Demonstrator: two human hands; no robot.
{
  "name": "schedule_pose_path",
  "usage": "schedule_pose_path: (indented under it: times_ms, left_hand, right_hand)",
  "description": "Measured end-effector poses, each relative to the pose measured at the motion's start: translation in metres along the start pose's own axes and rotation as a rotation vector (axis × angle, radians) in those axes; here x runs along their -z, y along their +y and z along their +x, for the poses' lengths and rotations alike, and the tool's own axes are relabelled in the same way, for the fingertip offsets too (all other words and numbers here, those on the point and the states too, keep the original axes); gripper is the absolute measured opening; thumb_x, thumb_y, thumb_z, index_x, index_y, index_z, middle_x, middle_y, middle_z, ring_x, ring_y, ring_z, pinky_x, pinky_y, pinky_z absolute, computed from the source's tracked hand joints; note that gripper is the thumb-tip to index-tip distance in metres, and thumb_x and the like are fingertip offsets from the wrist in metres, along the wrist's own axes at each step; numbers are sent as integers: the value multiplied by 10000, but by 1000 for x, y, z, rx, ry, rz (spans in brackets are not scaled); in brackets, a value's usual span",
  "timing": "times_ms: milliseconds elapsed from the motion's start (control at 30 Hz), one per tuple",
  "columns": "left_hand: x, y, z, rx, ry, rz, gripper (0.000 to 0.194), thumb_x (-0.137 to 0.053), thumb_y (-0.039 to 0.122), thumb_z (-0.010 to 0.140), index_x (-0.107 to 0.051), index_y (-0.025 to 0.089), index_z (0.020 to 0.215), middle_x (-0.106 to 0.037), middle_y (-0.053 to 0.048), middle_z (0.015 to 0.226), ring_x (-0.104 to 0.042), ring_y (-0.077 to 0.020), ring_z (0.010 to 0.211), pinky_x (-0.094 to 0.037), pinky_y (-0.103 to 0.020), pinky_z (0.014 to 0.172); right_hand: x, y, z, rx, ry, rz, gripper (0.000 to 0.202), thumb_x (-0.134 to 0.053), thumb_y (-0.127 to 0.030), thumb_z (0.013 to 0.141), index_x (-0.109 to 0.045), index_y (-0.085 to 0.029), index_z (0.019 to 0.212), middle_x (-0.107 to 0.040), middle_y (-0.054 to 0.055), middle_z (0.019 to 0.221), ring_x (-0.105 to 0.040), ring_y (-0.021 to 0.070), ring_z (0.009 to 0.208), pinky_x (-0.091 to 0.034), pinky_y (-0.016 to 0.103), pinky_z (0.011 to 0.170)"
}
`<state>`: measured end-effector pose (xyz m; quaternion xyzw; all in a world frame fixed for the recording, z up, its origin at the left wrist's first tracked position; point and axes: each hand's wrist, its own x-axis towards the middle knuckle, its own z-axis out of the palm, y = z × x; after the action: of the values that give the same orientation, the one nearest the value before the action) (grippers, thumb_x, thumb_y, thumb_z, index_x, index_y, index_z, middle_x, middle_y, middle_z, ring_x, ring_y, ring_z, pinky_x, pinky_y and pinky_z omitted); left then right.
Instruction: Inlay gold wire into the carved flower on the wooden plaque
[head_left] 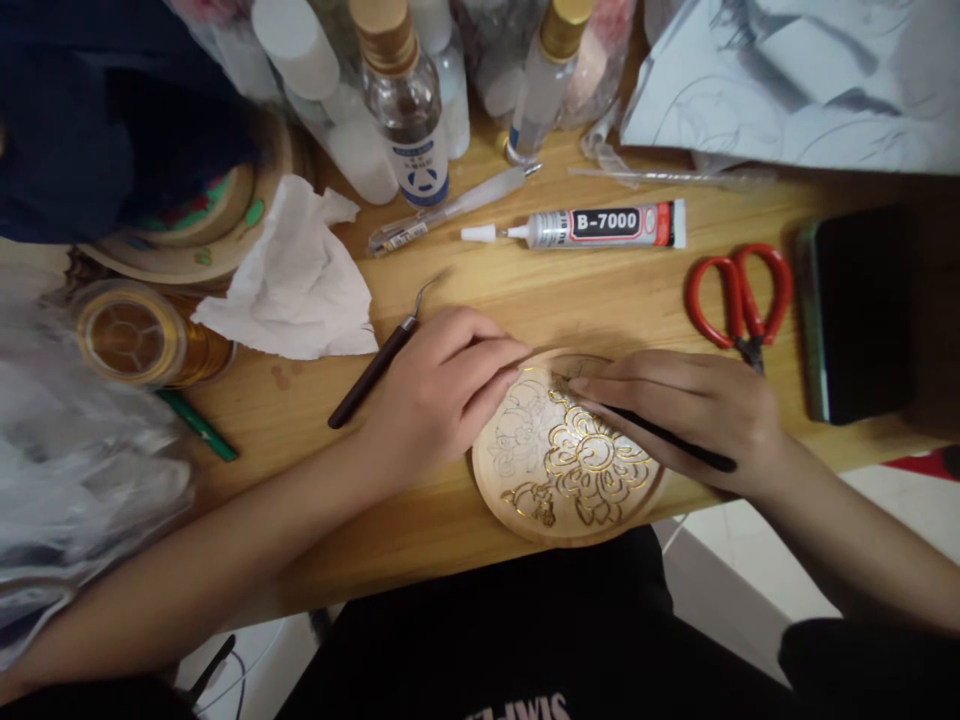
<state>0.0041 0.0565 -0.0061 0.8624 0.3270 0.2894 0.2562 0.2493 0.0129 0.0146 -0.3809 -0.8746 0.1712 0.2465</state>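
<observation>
A round wooden plaque (517, 505) lies at the table's front edge, with a flower drawing partly outlined in gold wire (596, 455). My left hand (457, 375) is closed against its upper left rim, fingers bent and held together. Whether those fingertips also pinch some wire is hidden. My right hand (690, 410) is closed around slim black tweezers (675, 440), whose tips point at the drawing's upper part and are partly covered by the fingers. A dark-handled pick (375, 370) with a bent metal tip lies beside my left hand.
Behind the plaque lie a B-7000 glue tube (607, 225), a pen (457, 210) and several bottles (409, 120). Red-handled pliers (739, 295) and a phone (859, 310) are at right. Crumpled tissue (300, 280), a gold wire spool (139, 330) and plastic bags (75, 440) occupy the left.
</observation>
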Motion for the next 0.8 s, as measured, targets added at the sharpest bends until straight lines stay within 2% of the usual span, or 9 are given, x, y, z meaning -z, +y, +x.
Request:
schedule_pose_path:
  times_ms: [167, 300, 633, 800]
  left_hand:
    - [-1, -1, 1, -9, -17, -15, 97, -554, 169, 959, -650, 179, 951, -632, -24, 889, -585, -138, 840, -512, -295, 769]
    - [-1, -3, 1, -22, -22, -18, 104, -551, 166, 959, -652, 169, 937, -631, -28, 868, -580, -145, 822, -502, -300, 746]
    - [-2, -2, 1, -45, -5, -13, 100, -554, 165, 960, -639, 175, 909, -627, -16, 830, -575, -141, 803, -490, -296, 735]
    - [-3, -3, 1, -61, -1, -28, 96, -547, 150, 958, -639, 172, 950, -635, -20, 844, -580, -147, 809, -490, -309, 743]
  right_hand:
    - [1, 1, -1, 3, -33, 4, 241, -599, -129, 908, -661, -216, 1124, -749, 65, 1062, -736, 185, 905, -621, 273, 700]
    - [0, -1, 1, -22, 5, 45, 237, -661, -133, 876, -661, -191, 1105, -754, 82, 1018, -736, 190, 895, -623, 277, 712]
    - [-5, -10, 4, -123, 71, 97, 241, -672, -128, 867, -671, -223, 1088, -751, 47, 949, -731, 171, 869, -627, 274, 732]
    - [-9, -13, 5, -146, 101, 131, 219, -693, -113, 848, -675, -173, 1057, -747, 70, 938, -727, 176, 890, -619, 277, 768]
